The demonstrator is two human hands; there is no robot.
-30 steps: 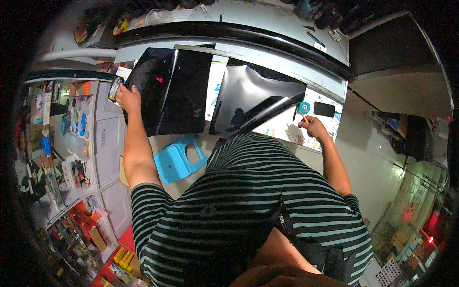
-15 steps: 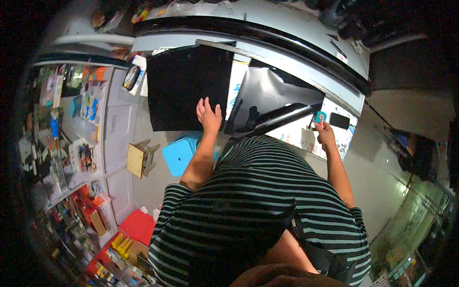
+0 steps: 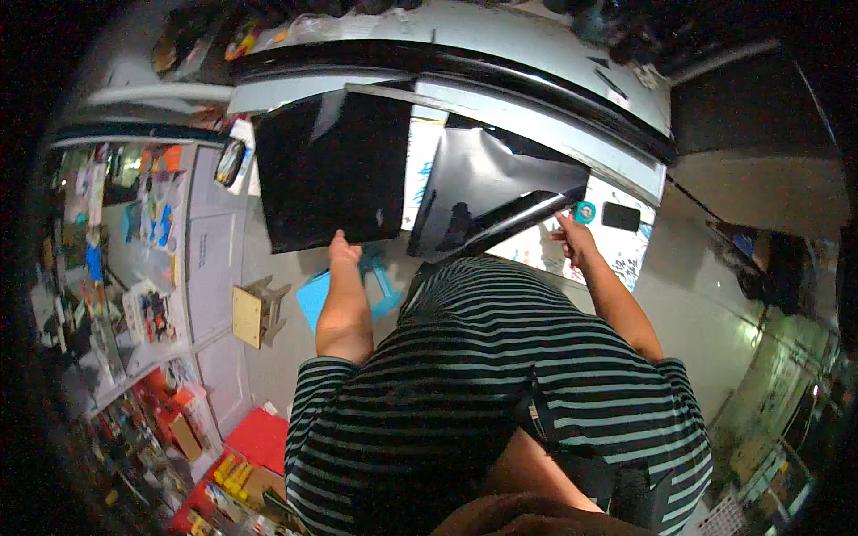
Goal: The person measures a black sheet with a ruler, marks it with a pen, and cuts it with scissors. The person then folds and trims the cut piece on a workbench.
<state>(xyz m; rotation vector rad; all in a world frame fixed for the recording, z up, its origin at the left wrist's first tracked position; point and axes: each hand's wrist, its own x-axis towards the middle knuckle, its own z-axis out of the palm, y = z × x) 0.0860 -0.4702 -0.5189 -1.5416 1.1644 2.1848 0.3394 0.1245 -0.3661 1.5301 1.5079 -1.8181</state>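
A large matte black sheet (image 3: 331,179) lies on the left part of the table, with a pale streak of light near its far edge. My left hand (image 3: 344,250) is at its near edge, fingers drawn together on the edge. A glossy black sheet (image 3: 487,170), wrinkled and curled along its near side, lies to the right. Next to that curl is my right hand (image 3: 576,243), its index finger extended and the others bent; what they hold, if anything, is hidden. A teal roll of tape (image 3: 584,213) sits just beyond it, beside a black phone (image 3: 621,217).
A long black roll (image 3: 447,64) runs along the back of the table. A blue stool (image 3: 313,299) and a small wooden stool (image 3: 248,317) stand at the left below the table. Cluttered shelves (image 3: 116,259) line the far left.
My left hand has drawn back from the top of the matte sheet to its near edge, and the sheet has shifted slightly. My right hand has moved left, away from the tape roll.
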